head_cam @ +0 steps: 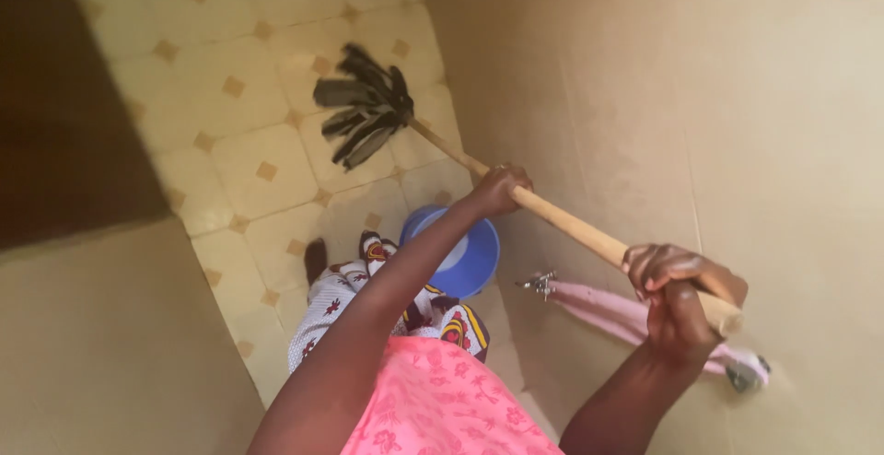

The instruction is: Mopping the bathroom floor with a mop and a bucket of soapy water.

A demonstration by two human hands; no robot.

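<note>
Nearest the camera, a pink patterned garment (442, 400) fills the lower frame, and both arms extend from it toward the mop handle (562, 220), the reference item for all positions below. Right hand (680, 294) is wrapped closed around the upper end of the handle, fingers curled over the wood, with a short stub of handle projecting beyond the fist. Left hand (497, 188) is clamped on the same handle farther down, roughly at mid-length. From the left hand the handle runs diagonally down to the mop head (364, 105), a bundle of dark strands lying spread on the floor (249, 133) at the handle's far end. Judged from this view, mopping is in progress: the head is in contact with the tiles near the wall, but no clear wet or dry boundary is visible, so the share of floor covered and remaining cannot be determined. Directly beneath the handle's middle section stands a blue bucket (460, 252), next to the person's patterned skirt (368, 298). Below the handle's upper end, a pink cloth (608, 312) hangs on a metal wall fitting (539, 282). Flooring consists of cream tiles with small tan diamond insets at the corners. Plain beige walls (718, 96) enclose the narrow space on the handle's upper-end side and opposite it; a dark opening (55, 123) lies beyond the mop head's side of the floor.
</note>
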